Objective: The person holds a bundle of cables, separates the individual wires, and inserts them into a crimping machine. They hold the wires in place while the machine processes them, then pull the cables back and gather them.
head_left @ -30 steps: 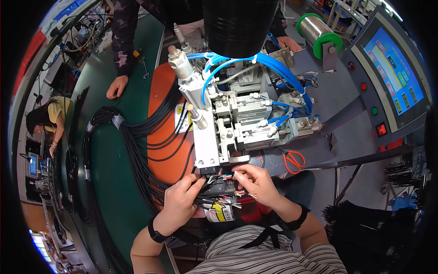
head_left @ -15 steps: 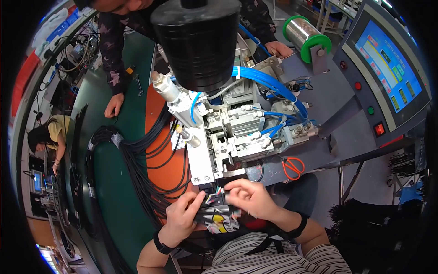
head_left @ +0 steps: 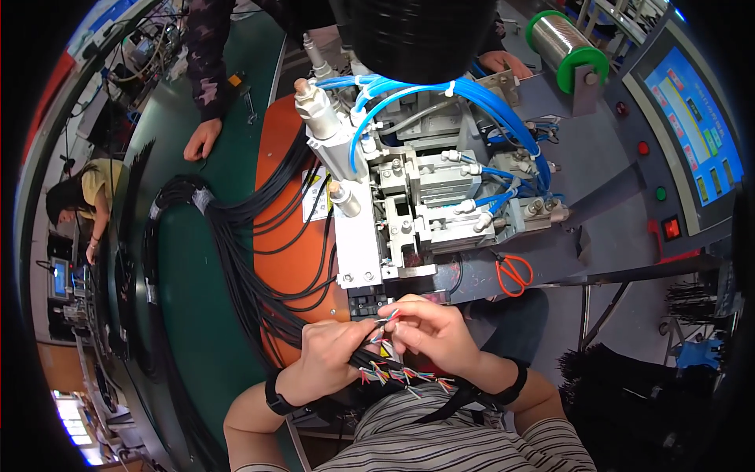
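Observation:
In front of the machine's lower end, my left hand pinches a black multi-core cable near its end. My right hand is closed too, thumb and forefinger gripping the thin coloured wires that fan out of that cable. The fingertips of both hands nearly meet there. Below them, close to my striped shirt, lies a bundle of cable ends with red, white, green and yellow wires splayed out. Just beyond my fingers is a black fixture under the machine's white block.
Black cables run over an orange board on the green table. Orange-handled scissors lie right of the machine, below a wire spool and control screen. Across the table a co-worker's hand rests.
My hands have come closer together, the right one now pinching the coloured wires. The splayed cable ends show more clearly below. The whole view has shifted, with the machine sitting further right.

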Demonstrator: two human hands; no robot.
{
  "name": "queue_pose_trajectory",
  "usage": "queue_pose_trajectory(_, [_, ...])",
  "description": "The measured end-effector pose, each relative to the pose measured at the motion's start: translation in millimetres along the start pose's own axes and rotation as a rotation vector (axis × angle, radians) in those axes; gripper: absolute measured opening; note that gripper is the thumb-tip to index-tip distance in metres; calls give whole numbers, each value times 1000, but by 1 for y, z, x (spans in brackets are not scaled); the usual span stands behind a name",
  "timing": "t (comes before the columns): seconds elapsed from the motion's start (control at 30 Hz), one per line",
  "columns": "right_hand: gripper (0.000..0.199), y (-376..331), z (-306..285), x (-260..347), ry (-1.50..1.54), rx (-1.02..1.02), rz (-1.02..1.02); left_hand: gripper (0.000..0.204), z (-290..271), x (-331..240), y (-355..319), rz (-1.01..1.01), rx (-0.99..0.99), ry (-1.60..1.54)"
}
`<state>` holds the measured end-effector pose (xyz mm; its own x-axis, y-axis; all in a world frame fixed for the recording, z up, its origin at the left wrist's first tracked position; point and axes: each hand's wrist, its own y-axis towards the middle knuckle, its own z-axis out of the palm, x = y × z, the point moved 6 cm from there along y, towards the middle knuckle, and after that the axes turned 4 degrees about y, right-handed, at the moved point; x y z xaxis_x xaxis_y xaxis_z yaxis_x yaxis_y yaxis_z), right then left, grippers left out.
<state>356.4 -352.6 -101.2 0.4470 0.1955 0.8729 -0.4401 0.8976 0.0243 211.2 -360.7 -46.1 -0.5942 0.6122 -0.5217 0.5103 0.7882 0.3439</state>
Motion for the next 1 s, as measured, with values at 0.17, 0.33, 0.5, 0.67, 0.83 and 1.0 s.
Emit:
queue_pose_trajectory(0.17, [34, -8, 32, 14, -927, -63, -570, 23, 0, 8, -5, -15, -49, -16])
queue_pose_trajectory(0.33, [29, -2, 14, 16, -581, -90, -364, 25, -2, 8, -4, 28, -37, 47])
queue_pose_trajectory(0.5, [23, 12, -5, -6, 12, -20, 114, 26, -1, 9, -6, 37, 7, 47])
queue_pose_trajectory(0.67, [16, 14, -10, -6, -163, 28, 22, 40, 4, 13, -11, 33, 81, 77])
queue_pose_trajectory(0.83, [5, 18, -3, 7, -726, 33, -177, 28, 8, 8, -13, 96, 86, 220])
queue_pose_trajectory(1.0, [9, 16, 17, 16, -1300, -54, -457, 38, 10, 6, -17, 122, 64, 420])
